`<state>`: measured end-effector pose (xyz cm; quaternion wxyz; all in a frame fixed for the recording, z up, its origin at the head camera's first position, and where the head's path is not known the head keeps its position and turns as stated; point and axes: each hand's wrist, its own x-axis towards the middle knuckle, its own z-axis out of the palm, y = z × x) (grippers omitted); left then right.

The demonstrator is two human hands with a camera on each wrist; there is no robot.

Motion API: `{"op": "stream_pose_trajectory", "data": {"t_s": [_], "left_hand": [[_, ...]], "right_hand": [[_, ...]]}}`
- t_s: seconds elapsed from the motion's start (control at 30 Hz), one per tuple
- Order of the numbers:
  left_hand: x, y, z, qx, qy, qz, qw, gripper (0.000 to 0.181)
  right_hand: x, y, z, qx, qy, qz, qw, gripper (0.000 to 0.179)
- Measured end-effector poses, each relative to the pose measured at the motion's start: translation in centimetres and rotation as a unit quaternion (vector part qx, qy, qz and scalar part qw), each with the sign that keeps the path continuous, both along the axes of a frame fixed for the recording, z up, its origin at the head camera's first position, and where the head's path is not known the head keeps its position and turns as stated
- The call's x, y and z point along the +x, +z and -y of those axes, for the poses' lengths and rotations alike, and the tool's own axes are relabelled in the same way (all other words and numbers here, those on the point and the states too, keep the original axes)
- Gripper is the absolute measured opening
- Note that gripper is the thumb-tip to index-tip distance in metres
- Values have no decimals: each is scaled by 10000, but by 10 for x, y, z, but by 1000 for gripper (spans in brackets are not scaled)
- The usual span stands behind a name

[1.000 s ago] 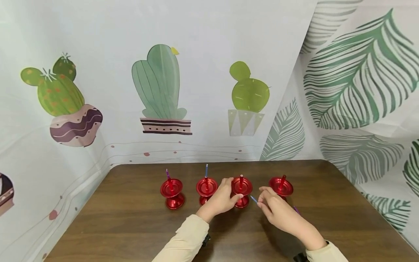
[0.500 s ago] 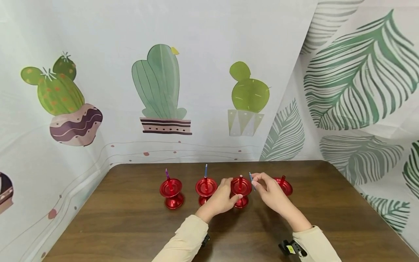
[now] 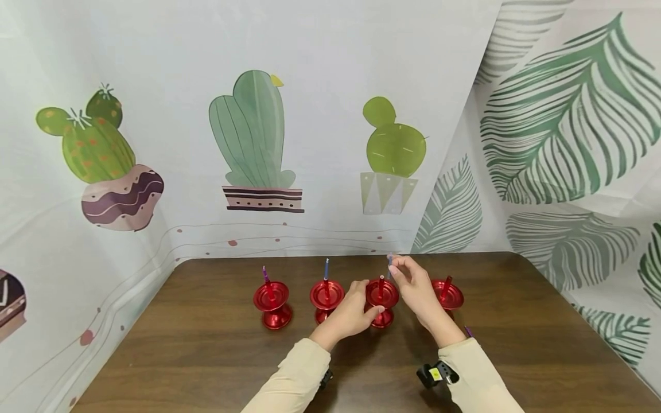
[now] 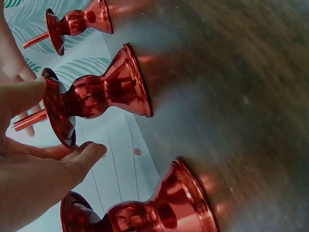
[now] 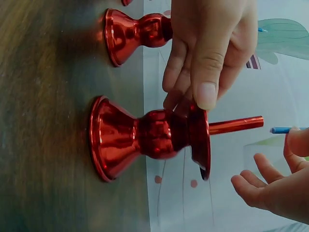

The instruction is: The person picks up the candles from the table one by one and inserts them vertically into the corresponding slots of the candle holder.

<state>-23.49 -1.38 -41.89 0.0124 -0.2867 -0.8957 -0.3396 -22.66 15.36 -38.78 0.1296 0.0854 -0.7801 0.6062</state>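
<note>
Neatly, right fingers [image 5: 298, 141] pinch a slim blue candle [image 5: 280, 130] and left fingers [image 5: 207, 92] grip a glossy red candleholder [image 5: 159, 137].

The head view is bright and evenly lit, palest on the white plant-printed fabric backdrop [image 3: 330, 115] beyond the left hand [image 3: 351, 312] and right hand [image 3: 417, 289]; soft shadows darken the brown wood-grain table [image 3: 206, 355] beneath them. Both wrist views are dimmer. Glints streak the shiny red metal candle holder [image 5: 159, 134] at the left hand; table grain blurs in the left wrist view.
</note>
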Motion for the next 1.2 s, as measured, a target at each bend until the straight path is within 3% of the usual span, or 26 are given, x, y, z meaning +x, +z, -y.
{"op": "stream_pose_trajectory", "data": {"t_s": [0.3, 0.57, 0.97, 1.2], "left_hand": [[-2, -1, -2, -36, -23, -60, 10000, 64], [-3, -1, -2, -42, -83, -174, 9998, 63], [-2, -1, -1, -37, -97, -151, 9998, 63], [-3, -1, -1, -41, -72, -119, 9999, 64]], "right_hand": [[-9, -6, 6, -75, 182, -150, 9997, 11], [-12, -14, 6, 121, 194, -812, 9964, 8], [-18, -24, 13, 914, 12, -1927, 9770, 4], [-6, -15, 22, 980, 22, -2430, 9651, 3]]}}
